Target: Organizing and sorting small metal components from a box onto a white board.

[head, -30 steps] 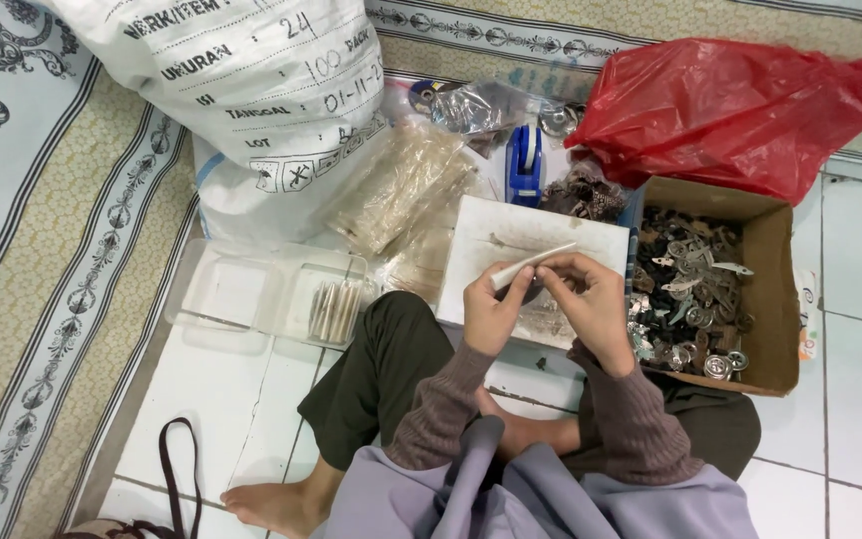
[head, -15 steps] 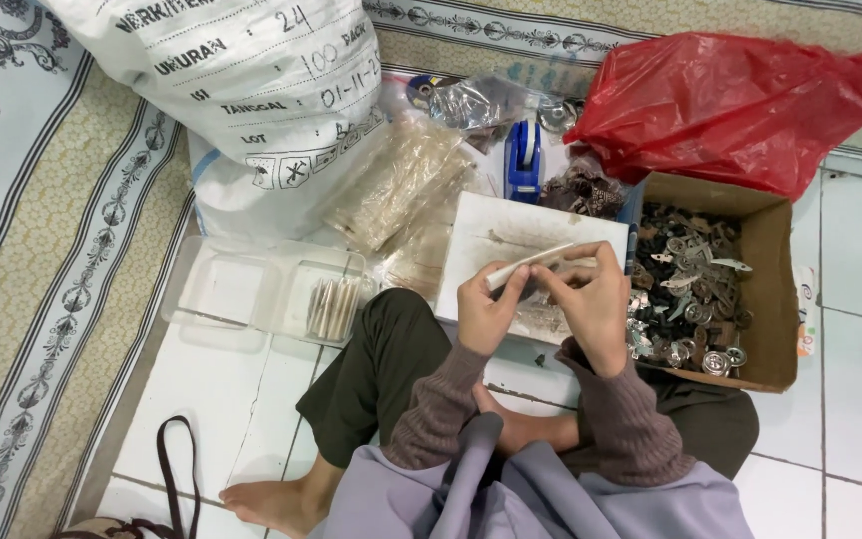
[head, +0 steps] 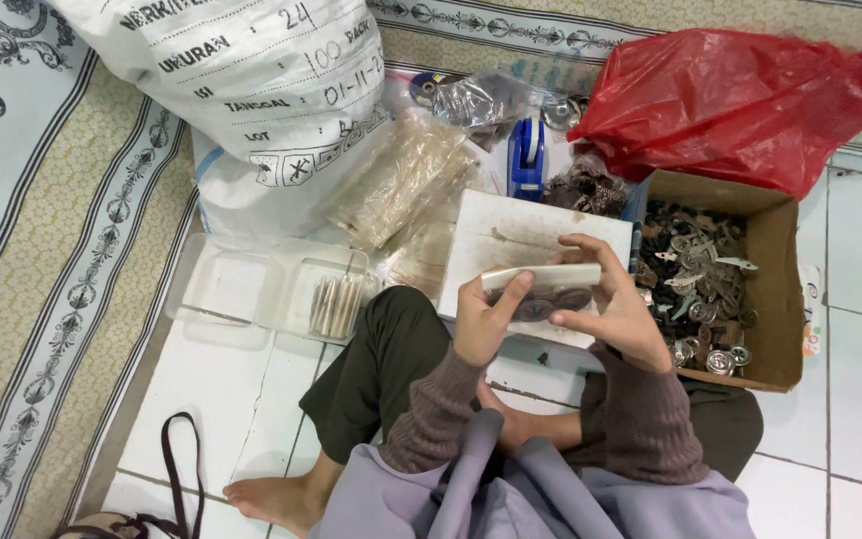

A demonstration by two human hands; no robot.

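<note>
Above the lap, both hands hold one small clear packet (head: 543, 286) of dark round parts between them. The left hand (head: 484, 317) pinches its left end, thumb up across the folded white top; the right hand (head: 619, 311) closes on the right end, fingers curled over the top edge. Just behind the packet lies a white board (head: 511, 232). To its right stands a cardboard box (head: 782, 289) of mixed metal parts; to its left, a clear plastic tray (head: 241, 289). Farther off sit a blue tape dispenser (head: 527, 155), a red plastic bag (head: 740, 100) and a large white sack (head: 241, 90).
</note>
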